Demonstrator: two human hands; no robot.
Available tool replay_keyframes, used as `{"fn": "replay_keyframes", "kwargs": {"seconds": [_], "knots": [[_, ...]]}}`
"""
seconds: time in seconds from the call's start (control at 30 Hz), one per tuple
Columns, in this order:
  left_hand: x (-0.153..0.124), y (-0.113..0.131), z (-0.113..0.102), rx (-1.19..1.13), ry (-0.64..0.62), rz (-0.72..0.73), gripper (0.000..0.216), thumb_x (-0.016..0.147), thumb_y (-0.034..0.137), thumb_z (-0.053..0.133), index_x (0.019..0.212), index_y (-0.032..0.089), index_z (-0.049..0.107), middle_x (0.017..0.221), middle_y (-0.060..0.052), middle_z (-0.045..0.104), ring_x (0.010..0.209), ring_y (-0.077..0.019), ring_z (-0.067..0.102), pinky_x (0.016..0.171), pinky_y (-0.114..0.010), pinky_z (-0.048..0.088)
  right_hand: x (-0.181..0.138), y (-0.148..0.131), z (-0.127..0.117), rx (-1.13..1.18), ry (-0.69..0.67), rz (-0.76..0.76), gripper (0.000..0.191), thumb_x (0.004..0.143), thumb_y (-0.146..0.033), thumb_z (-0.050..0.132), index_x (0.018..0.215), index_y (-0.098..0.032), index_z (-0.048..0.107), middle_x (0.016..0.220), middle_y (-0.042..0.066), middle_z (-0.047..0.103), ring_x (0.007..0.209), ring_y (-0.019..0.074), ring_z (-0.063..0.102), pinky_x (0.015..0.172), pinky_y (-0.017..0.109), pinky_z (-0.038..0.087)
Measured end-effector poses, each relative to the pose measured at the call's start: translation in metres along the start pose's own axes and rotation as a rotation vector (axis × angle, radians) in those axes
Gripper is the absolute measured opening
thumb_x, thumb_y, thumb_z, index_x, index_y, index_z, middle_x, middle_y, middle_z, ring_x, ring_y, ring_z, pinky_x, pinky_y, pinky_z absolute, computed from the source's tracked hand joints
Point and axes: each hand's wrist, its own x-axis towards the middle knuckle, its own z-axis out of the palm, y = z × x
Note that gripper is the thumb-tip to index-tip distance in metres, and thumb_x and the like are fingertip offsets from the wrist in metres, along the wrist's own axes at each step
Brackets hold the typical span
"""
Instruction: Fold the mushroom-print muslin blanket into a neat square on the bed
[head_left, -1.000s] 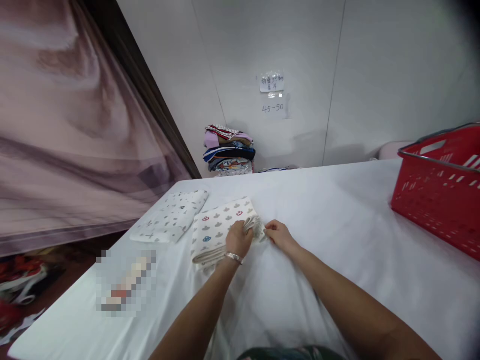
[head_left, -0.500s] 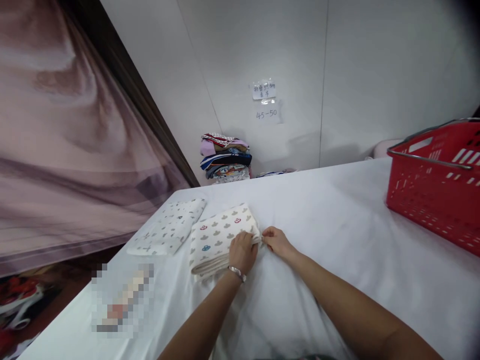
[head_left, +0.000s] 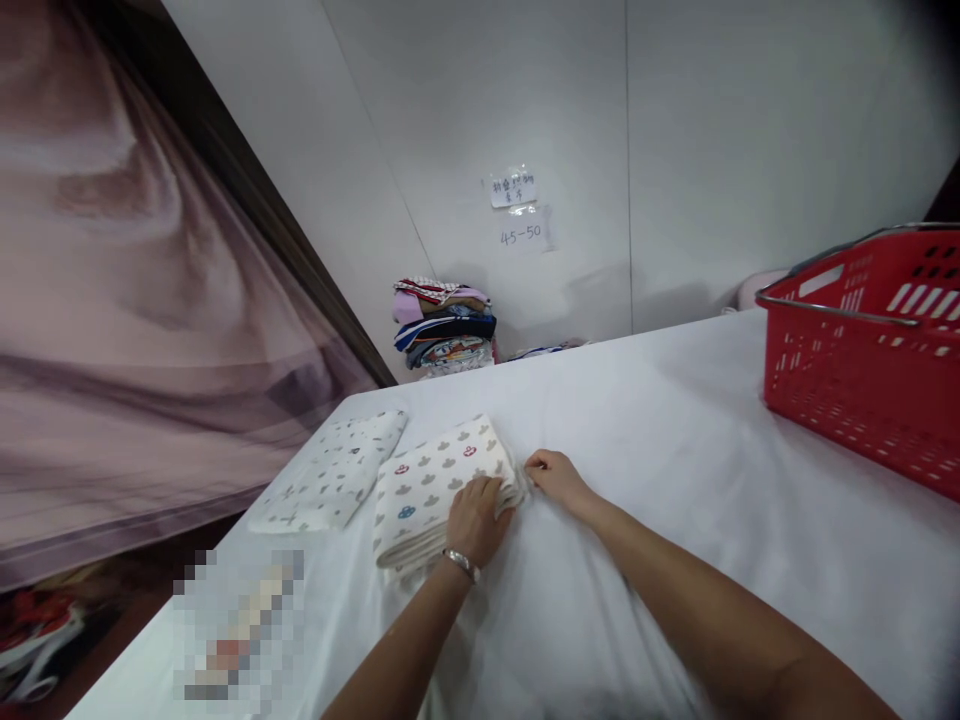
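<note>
A folded white cloth (head_left: 431,478) printed with grey cloud-like shapes and a few red and blue figures lies in thick layers on the white-covered table. At its front right corner, my left hand (head_left: 478,518) grips it, fingers bent over the top and thumb by the layered edge. My right hand (head_left: 556,478) is closed in a pinch at the cloth's right edge, on a loose bit of fabric there. Just left of this cloth lies a second folded white cloth (head_left: 334,470) with small scattered prints; neither hand touches it.
A red plastic basket (head_left: 862,370) with a metal handle stands on the white table cover (head_left: 645,400) at right. Behind the table, a pile of folded clothes (head_left: 446,325) rests against the wall. A pink curtain (head_left: 150,300) hangs at left. A pixelated patch (head_left: 244,625) hides something front left.
My left hand has slid slightly toward me along the cloth's front corner. My right hand keeps its pinch at the right edge. The whole view has shifted a little.
</note>
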Motion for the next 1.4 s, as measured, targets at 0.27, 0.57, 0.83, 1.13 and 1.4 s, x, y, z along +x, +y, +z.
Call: {"fn": "replay_keyframes", "kwargs": {"seconds": [0.27,0.57,0.83,1.13,1.4], "knots": [[0.008,0.000,-0.005,-0.217,0.103,-0.131,0.039,0.076,0.041,0.058,0.108,0.020,0.053,0.107,-0.007,0.058,0.098,-0.0212,0.055,0.083,-0.034,0.043,0.050,-0.016,0.017,-0.129,-0.043,0.043,0.014,0.070,-0.024,0.057,0.063,-0.016,0.066,0.061,0.003,0.064,0.061,0.0138,0.058,0.057,0.022,0.038],[0.071,-0.010,-0.012,-0.295,-0.154,-0.548,0.043,0.077,0.057,0.043,0.077,0.018,0.060,0.081,-0.008,0.066,0.078,-0.0215,0.062,0.064,-0.029,0.043,0.053,0.006,0.036,-0.096,0.028,0.078,0.017,0.075,-0.023,0.052,0.079,-0.014,0.066,0.076,0.004,0.068,0.068,0.0122,0.059,0.059,0.020,0.041],[0.098,-0.022,-0.003,-0.322,-0.314,-0.554,0.014,0.064,0.027,0.054,0.053,0.017,0.053,0.070,-0.010,0.067,0.079,-0.0232,0.063,0.064,-0.028,0.044,0.045,-0.001,0.028,-0.181,-0.007,0.007,0.020,0.068,-0.019,0.058,0.084,-0.018,0.069,0.079,0.004,0.068,0.075,0.0158,0.060,0.066,0.023,0.041],[0.089,-0.037,-0.012,-0.647,-0.271,-0.669,0.021,0.079,0.028,0.042,0.063,0.018,0.049,0.046,0.003,0.053,0.046,-0.0107,0.056,0.047,-0.020,0.044,0.038,-0.016,0.033,-0.197,-0.083,-0.007,0.024,0.069,-0.020,0.057,0.089,-0.019,0.070,0.075,0.003,0.069,0.070,0.0147,0.062,0.061,0.021,0.041],[0.080,-0.023,-0.005,-0.588,-0.195,-0.595,0.033,0.081,0.043,0.045,0.058,0.019,0.049,0.047,0.002,0.051,0.051,-0.0125,0.054,0.051,-0.022,0.040,0.038,-0.016,0.029,-0.276,-0.060,-0.006,0.030,0.068,-0.016,0.052,0.092,-0.016,0.069,0.084,0.008,0.069,0.083,0.0193,0.061,0.070,0.024,0.042]]}}
